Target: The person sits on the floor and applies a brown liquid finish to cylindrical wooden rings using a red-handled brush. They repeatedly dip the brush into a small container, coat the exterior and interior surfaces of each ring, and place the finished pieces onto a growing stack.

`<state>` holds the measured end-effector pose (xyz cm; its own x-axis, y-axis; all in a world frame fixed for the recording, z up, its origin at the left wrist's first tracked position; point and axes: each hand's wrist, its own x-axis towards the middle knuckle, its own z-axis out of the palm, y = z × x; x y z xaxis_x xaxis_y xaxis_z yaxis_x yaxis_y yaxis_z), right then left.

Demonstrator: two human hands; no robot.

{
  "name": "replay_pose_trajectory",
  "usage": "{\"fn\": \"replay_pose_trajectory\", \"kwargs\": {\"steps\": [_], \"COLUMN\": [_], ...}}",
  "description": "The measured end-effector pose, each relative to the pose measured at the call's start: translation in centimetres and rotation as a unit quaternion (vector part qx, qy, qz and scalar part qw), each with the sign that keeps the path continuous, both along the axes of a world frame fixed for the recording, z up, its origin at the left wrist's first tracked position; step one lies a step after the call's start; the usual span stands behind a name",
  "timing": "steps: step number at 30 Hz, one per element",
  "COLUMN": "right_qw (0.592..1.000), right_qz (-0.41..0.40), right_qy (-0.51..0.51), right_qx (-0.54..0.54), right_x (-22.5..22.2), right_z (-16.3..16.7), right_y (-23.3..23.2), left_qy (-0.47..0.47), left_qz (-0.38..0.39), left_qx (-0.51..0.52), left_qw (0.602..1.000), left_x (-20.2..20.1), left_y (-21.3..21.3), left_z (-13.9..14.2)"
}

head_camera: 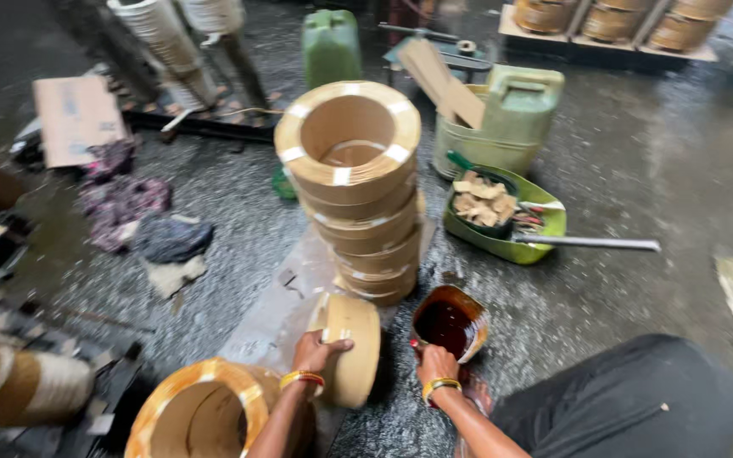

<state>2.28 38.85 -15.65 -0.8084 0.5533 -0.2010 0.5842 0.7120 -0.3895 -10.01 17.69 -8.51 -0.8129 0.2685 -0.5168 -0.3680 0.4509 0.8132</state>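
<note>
My left hand (316,350) grips the rim of a round tan wooden ring (351,348) that stands on its edge on a grey sheet (273,318). My right hand (437,365) rests low beside a small tub of dark brown liquid (450,324) and seems to hold a red-handled tool at the tub's near edge; the tool is mostly hidden. Behind the ring rises a stack of several similar rings (358,187), each banded with pale tape. Another taped ring (205,411) lies at the lower left by my left forearm.
A green tray (545,233) with wood scraps and a long metal rod (591,243) sits right of the stack. Green canisters (502,119) stand behind it. Rags (125,208) and cardboard (76,117) lie left. My dark-clothed knee (629,399) fills the lower right. The floor is wet.
</note>
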Motion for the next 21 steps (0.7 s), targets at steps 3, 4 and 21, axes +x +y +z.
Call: {"fn": "replay_pose_trajectory", "kwargs": {"steps": [3,4,21], "right_qw": [0.999,0.997,0.956], "right_qz": [0.014,0.018,0.295], "right_qy": [0.006,-0.012,-0.001], "right_qx": [0.046,0.068,0.012], "right_x": [-0.4,-0.5,4.1], "right_z": [0.1,0.0,-1.5], "right_y": [-0.5,-0.6,-12.1], "left_qy": [-0.040,-0.048,0.298], "left_qz": [0.042,0.060,0.320], "left_qx": [0.157,0.186,0.281], "left_qw": [0.986,0.979,0.854], "left_x": [3.0,4.3,14.6], "left_y": [-1.8,-2.6,-19.2], "left_z": [5.2,7.0,21.1]}}
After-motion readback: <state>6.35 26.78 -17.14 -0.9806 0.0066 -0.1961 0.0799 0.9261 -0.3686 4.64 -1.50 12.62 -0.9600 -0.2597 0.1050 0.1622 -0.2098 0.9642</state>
